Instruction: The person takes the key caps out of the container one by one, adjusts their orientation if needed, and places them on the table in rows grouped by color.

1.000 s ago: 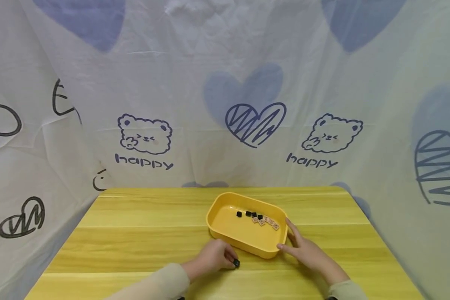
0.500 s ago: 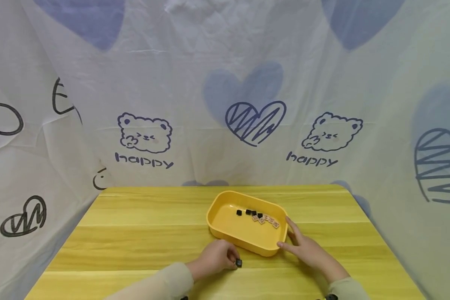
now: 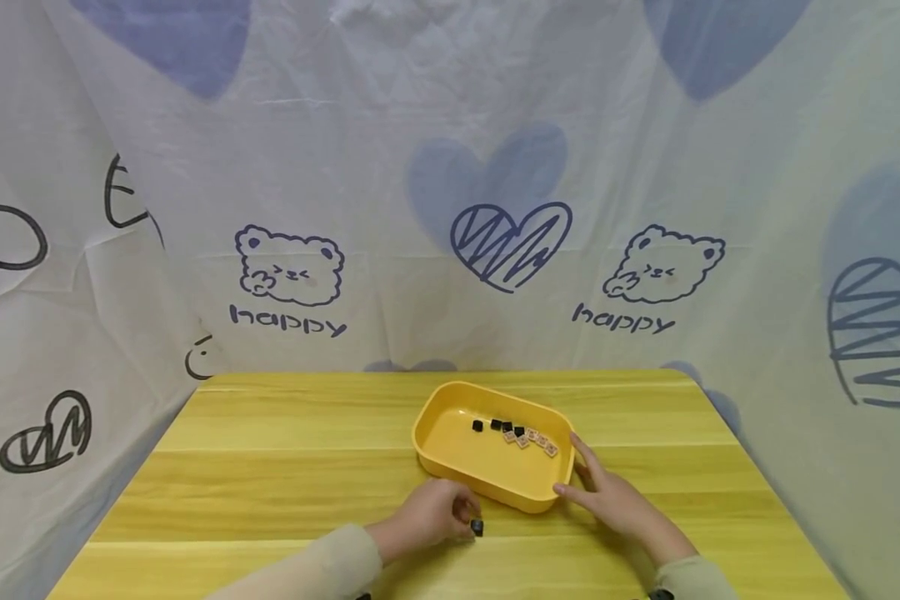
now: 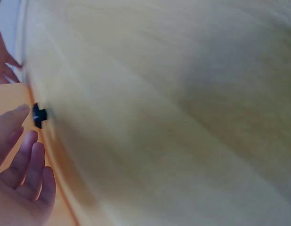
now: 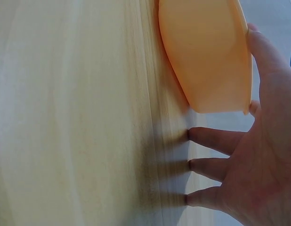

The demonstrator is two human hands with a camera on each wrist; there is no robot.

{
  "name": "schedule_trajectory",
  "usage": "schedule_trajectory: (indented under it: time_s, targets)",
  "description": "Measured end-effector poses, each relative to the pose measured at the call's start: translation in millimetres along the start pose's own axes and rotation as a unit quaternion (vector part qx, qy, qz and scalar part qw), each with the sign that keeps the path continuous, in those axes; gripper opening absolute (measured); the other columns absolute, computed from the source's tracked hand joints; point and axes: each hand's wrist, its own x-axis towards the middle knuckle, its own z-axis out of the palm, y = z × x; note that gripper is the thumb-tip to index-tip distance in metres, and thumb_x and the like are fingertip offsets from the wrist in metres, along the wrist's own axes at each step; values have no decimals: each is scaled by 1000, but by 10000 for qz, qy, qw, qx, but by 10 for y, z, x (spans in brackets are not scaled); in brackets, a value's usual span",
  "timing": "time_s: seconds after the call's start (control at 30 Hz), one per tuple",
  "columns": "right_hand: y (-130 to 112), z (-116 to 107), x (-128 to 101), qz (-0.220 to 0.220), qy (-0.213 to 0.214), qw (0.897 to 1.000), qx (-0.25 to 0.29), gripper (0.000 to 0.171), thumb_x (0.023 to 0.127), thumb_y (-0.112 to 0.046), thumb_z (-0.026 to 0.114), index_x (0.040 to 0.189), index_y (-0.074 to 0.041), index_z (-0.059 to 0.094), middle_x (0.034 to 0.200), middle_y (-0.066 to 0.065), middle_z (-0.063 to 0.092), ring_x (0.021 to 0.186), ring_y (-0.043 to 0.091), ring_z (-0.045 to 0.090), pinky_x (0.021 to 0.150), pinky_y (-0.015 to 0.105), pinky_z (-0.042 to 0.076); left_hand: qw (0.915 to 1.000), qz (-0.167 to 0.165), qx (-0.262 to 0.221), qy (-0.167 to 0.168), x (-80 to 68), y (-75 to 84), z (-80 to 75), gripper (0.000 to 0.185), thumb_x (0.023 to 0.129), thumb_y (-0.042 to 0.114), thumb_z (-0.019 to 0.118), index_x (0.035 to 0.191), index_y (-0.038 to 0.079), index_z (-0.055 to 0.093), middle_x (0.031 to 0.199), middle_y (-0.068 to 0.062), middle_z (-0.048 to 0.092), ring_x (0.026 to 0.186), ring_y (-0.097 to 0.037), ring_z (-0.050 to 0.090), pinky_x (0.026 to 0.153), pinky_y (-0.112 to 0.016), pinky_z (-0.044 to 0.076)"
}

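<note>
A yellow tray (image 3: 457, 446) stands on the wooden table and holds several small black tiles (image 3: 506, 427) and tan tiles (image 3: 537, 442). My left hand (image 3: 461, 515) rests on the table just in front of the tray's near edge. A lone black tile (image 3: 477, 527) lies on the wood at its fingertips. In the left wrist view one fingertip (image 4: 20, 113) touches that black tile (image 4: 39, 115), and no finger shows on its far side. My right hand (image 3: 579, 479) lies open against the tray's right near corner. Its thumb (image 5: 261, 52) runs along the tray (image 5: 206, 52), and its fingers (image 5: 209, 140) are spread on the wood.
The yellow wooden table (image 3: 270, 467) stretches bare to the left of the tray. A white cloth (image 3: 450, 208) printed with bears and hearts hangs close behind it and on both sides. The table's right rear corner is rounded.
The lone black tile has shifted slightly right at my left fingertips. The right hand and the tray keep their places.
</note>
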Motion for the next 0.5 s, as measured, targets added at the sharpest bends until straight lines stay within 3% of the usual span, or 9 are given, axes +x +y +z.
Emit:
schedule_trajectory:
  time_s: [0.23, 0.37, 0.5]
  targets:
    - [12, -6, -11, 10, -7, 10000, 71, 90, 93, -51, 60, 158, -20, 6, 143, 30, 40, 127, 54, 38, 102, 68, 26, 9974, 487, 493, -204, 50, 183, -188, 22, 74, 13, 86, 93, 11, 75, 73, 13, 62, 65, 2, 54, 63, -16, 47]
    - [21, -9, -6, 4, -39, 9999, 105, 90, 93, -50, 60, 158, -20, 7, 143, 30, 41, 127, 53, 40, 101, 68, 28, 9936, 827, 756, -144, 133, 298, -332, 20, 75, 15, 85, 93, 12, 76, 74, 11, 65, 65, 3, 54, 63, -16, 47]
    - [4, -10, -1, -54, -36, 10000, 65, 89, 93, -50, 60, 158, -18, 7, 143, 30, 42, 126, 53, 41, 102, 68, 28, 9896, 897, 1119, -47, 216, 388, -474, 18, 77, 17, 84, 93, 14, 75, 75, 11, 66, 67, 3, 55, 64, -16, 47]
